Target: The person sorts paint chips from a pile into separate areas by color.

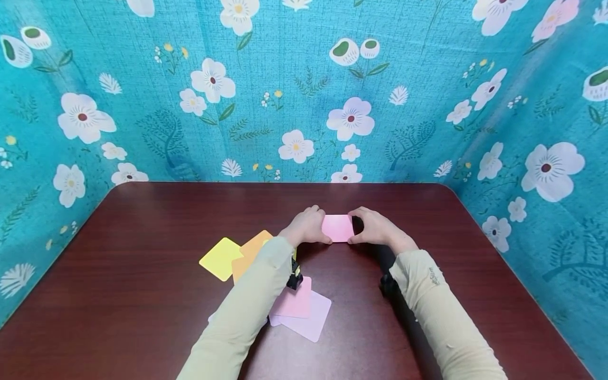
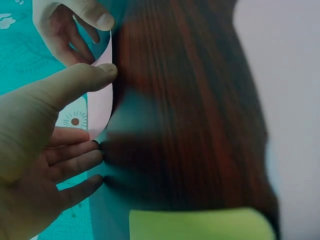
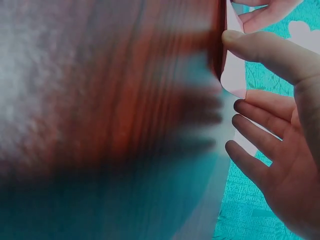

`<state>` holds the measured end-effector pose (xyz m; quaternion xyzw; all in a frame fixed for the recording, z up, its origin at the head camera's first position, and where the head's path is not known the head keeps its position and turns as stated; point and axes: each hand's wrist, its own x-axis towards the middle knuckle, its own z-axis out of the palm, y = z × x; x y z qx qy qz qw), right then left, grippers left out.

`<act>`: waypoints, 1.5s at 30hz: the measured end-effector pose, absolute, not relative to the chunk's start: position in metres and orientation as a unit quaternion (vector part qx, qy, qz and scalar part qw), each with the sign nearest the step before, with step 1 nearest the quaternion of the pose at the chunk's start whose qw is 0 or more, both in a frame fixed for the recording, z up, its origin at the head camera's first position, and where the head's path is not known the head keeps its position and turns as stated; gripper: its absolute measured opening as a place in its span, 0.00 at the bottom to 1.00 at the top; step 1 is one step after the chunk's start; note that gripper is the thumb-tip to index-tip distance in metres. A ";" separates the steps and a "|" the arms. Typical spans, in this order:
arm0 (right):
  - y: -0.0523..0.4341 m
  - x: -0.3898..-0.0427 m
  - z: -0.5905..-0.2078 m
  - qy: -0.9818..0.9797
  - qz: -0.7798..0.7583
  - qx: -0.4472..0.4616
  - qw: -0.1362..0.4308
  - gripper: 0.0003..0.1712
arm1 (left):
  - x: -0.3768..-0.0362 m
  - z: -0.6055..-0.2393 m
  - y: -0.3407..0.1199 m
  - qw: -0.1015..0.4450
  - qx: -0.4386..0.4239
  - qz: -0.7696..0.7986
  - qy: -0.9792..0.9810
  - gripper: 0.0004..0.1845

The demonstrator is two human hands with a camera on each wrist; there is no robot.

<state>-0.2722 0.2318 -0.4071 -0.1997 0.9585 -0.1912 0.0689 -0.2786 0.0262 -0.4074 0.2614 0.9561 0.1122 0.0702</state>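
A pink card with rounded corners (image 1: 338,228) is held between both hands toward the far side of the table. My left hand (image 1: 307,226) pinches its left edge, thumb on the near side and fingertips on the far side. On the opposite edge, my right hand (image 1: 376,228) pinches it the same way. In the left wrist view the card (image 2: 101,107) appears nearly edge-on, with the left thumb (image 2: 95,75) against it. The right wrist view shows the right thumb (image 3: 250,44) at the card's edge, the other fingers spread below. Whether the card is folded cannot be told.
Loose cards overlap under and around my left forearm: yellow (image 1: 221,258), orange (image 1: 242,265), pink (image 1: 295,302) and lilac (image 1: 315,318). They lie on a dark red-brown wooden table (image 1: 142,232). A teal flowered cloth (image 1: 285,95) hangs behind it and at its sides.
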 end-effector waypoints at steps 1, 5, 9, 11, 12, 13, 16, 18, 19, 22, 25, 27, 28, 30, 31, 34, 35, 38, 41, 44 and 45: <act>0.233 -0.272 -0.407 0.957 -0.197 -0.203 0.068 0.43 | -0.280 -0.408 0.027 0.071 0.262 0.114 0.956 0.34; 0.238 -0.274 -0.406 0.953 -0.205 -0.216 0.057 0.43 | -0.283 -0.410 0.032 0.067 0.263 0.116 0.955 0.34; 0.240 -0.279 -0.407 0.954 -0.210 -0.201 0.072 0.43 | -0.286 -0.410 0.034 0.063 0.260 0.104 0.958 0.34; 0.241 -0.282 -0.407 0.955 -0.207 -0.195 0.077 0.42 | -0.287 -0.410 0.036 0.062 0.258 0.098 0.959 0.33; 0.241 -0.283 -0.406 0.956 -0.206 -0.191 0.079 0.42 | -0.288 -0.409 0.036 0.061 0.257 0.095 0.960 0.33; 0.241 -0.284 -0.406 0.957 -0.204 -0.190 0.081 0.42 | -0.288 -0.409 0.037 0.061 0.257 0.094 0.960 0.33; 0.242 -0.287 -0.406 0.959 -0.198 -0.185 0.082 0.42 | -0.290 -0.408 0.039 0.059 0.255 0.091 0.961 0.32; 0.243 -0.288 -0.406 0.960 -0.197 -0.180 0.085 0.43 | -0.291 -0.408 0.040 0.058 0.255 0.092 0.961 0.31; 0.243 -0.289 -0.406 0.960 -0.198 -0.178 0.086 0.43 | -0.291 -0.408 0.040 0.058 0.254 0.092 0.961 0.30; 0.243 -0.289 -0.405 0.960 -0.202 -0.171 0.093 0.43 | -0.292 -0.407 0.040 0.056 0.253 0.093 0.961 0.29; 0.243 -0.291 -0.405 0.959 -0.205 -0.165 0.101 0.43 | -0.293 -0.407 0.041 0.058 0.253 0.098 0.961 0.28; 0.244 -0.293 -0.406 0.958 -0.204 -0.169 0.108 0.43 | -0.293 -0.407 0.041 0.060 0.250 0.103 0.961 0.27; 0.244 -0.294 -0.407 0.958 -0.202 -0.171 0.115 0.43 | -0.293 -0.407 0.041 0.062 0.248 0.104 0.961 0.26; 0.245 -0.296 -0.408 0.956 -0.201 -0.170 0.130 0.42 | -0.293 -0.408 0.041 0.064 0.243 0.106 0.962 0.25; 0.246 -0.297 -0.409 0.955 -0.202 -0.170 0.138 0.42 | -0.293 -0.409 0.040 0.066 0.242 0.107 0.962 0.24; 0.247 -0.300 -0.412 0.952 -0.208 -0.156 0.160 0.43 | -0.294 -0.411 0.040 0.069 0.240 0.107 0.962 0.24; 0.248 -0.300 -0.413 0.952 -0.210 -0.152 0.162 0.43 | -0.295 -0.412 0.040 0.069 0.241 0.107 0.962 0.24; 0.248 -0.300 -0.414 0.951 -0.218 -0.146 0.164 0.44 | -0.296 -0.413 0.040 0.069 0.242 0.108 0.962 0.25; 0.249 -0.300 -0.416 0.950 -0.224 -0.148 0.161 0.44 | -0.296 -0.413 0.041 0.071 0.240 0.111 0.962 0.26; 0.250 -0.298 -0.417 0.947 -0.235 -0.148 0.160 0.44 | -0.295 -0.414 0.042 0.075 0.236 0.117 0.962 0.26; 0.250 -0.298 -0.417 0.946 -0.238 -0.149 0.160 0.44 | -0.295 -0.414 0.042 0.076 0.235 0.118 0.962 0.26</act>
